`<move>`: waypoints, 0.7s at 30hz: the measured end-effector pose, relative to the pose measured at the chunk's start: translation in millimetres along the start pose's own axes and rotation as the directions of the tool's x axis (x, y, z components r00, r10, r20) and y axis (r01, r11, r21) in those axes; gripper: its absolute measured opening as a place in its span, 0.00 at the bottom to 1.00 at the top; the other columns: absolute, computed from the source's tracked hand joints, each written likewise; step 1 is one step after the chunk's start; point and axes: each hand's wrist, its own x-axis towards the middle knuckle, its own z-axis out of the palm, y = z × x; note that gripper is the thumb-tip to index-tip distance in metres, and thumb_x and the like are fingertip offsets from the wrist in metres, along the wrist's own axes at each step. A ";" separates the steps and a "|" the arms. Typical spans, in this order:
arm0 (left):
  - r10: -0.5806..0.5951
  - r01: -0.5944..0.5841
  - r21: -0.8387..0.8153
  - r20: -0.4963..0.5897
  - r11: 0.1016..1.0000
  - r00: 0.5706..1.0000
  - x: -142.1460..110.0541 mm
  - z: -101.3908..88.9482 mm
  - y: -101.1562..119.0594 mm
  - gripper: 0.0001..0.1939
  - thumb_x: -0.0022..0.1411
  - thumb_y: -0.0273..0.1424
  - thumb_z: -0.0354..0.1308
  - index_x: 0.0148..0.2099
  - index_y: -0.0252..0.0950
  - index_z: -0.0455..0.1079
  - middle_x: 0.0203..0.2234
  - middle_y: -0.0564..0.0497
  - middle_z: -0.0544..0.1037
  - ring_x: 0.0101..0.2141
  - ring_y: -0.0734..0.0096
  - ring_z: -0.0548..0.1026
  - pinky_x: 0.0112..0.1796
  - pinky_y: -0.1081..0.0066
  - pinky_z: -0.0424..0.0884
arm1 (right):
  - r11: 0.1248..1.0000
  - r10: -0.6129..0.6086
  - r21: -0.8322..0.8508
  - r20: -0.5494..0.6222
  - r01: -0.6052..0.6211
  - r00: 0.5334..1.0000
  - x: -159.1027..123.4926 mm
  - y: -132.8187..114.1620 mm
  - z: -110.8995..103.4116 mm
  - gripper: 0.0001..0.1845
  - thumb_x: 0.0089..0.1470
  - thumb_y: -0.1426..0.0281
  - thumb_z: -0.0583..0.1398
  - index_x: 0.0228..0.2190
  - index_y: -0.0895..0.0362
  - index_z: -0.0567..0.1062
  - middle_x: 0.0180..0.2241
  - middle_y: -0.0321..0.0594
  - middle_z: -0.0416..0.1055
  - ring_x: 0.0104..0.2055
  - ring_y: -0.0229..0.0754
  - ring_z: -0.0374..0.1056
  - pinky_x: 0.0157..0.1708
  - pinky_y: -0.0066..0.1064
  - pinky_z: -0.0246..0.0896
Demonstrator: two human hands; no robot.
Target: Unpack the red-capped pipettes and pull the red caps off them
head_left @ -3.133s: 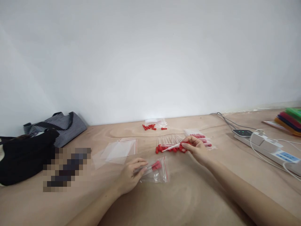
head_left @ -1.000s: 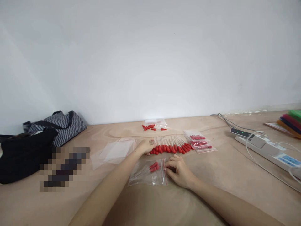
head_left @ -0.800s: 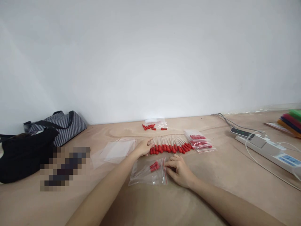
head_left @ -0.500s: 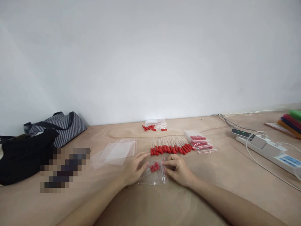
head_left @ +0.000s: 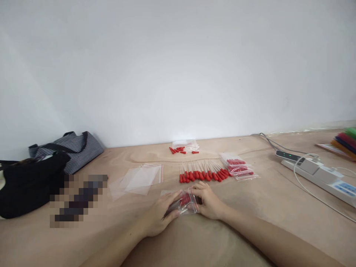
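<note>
Between my hands is a clear zip-lock bag (head_left: 184,210) with red-headed, thin-stemmed pieces (head_left: 184,200) inside, partly hidden by fingers and glare. My left hand (head_left: 160,213) holds the bag's left side, fingers over the top and thumb at the lower edge. At the right, my right hand (head_left: 207,200) grips the end with the red zip strip, fingers bent round it. Just beyond lies a row of the same red-headed pieces (head_left: 204,175), pale stems pointing away from me. Filled zip-lock bags (head_left: 239,168) lie stacked at the row's right end.
Flat clear bags (head_left: 141,180) lie to the left. Loose red pieces (head_left: 175,150) and another bag (head_left: 185,144) lie near the wall. A white power strip (head_left: 319,180) with cables is at right, coloured sheets (head_left: 346,142) beyond. Striped and black bags (head_left: 75,154) stand far left.
My left hand has come down and right, its thumb now at the bag's lower edge. My right fingers have closed round the zip end. The bag is now bunched between both hands.
</note>
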 end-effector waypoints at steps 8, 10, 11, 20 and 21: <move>-0.033 0.032 0.034 0.027 0.999 0.999 -1.3 1.3 -0.4 0.28 0.57 0.39 0.50 0.59 0.45 0.50 0.56 0.51 0.59 0.55 0.60 0.55 0.55 0.60 0.50 | 0.997 0.064 -0.035 0.041 -0.062 0.997 -0.1 -3.6 -3.5 0.15 0.40 0.64 0.63 0.31 0.56 0.68 0.31 0.37 0.67 0.37 0.42 0.58 0.38 0.35 0.50; -0.033 0.031 0.051 0.034 0.998 0.999 -1.0 1.0 0.4 0.28 0.58 0.39 0.49 0.59 0.44 0.50 0.56 0.50 0.58 0.55 0.61 0.54 0.55 0.61 0.50 | 0.998 0.061 -0.033 0.055 -0.059 0.997 -0.9 -4.8 -3.5 0.15 0.40 0.66 0.63 0.33 0.56 0.67 0.31 0.37 0.67 0.37 0.42 0.58 0.38 0.36 0.50; -0.026 0.024 0.059 0.035 0.998 0.999 -0.9 0.9 0.6 0.28 0.58 0.39 0.49 0.59 0.43 0.50 0.56 0.50 0.57 0.55 0.61 0.54 0.55 0.61 0.50 | 0.998 0.053 -0.034 0.063 -0.051 0.997 -1.5 -5.4 -3.4 0.15 0.41 0.66 0.63 0.34 0.55 0.67 0.31 0.37 0.68 0.37 0.42 0.59 0.38 0.36 0.49; -0.008 0.005 0.086 0.039 0.996 0.999 -0.4 1.0 -1.0 0.27 0.58 0.39 0.49 0.59 0.43 0.51 0.57 0.50 0.57 0.56 0.60 0.53 0.55 0.59 0.49 | 1.000 0.019 0.003 0.004 -0.019 1.000 -10.5 -5.7 -13.6 0.04 0.49 0.66 0.57 0.28 0.52 0.73 0.27 0.34 0.70 0.35 0.40 0.62 0.39 0.37 0.49; -0.021 0.016 0.093 0.048 0.996 0.999 -0.2 0.4 0.3 0.27 0.58 0.39 0.48 0.59 0.43 0.51 0.57 0.50 0.57 0.56 0.60 0.53 0.55 0.59 0.49 | 0.999 0.026 0.019 -0.006 -0.026 1.000 -13.0 -2.9 -19.2 0.04 0.49 0.67 0.58 0.29 0.52 0.73 0.27 0.34 0.70 0.35 0.40 0.62 0.40 0.37 0.50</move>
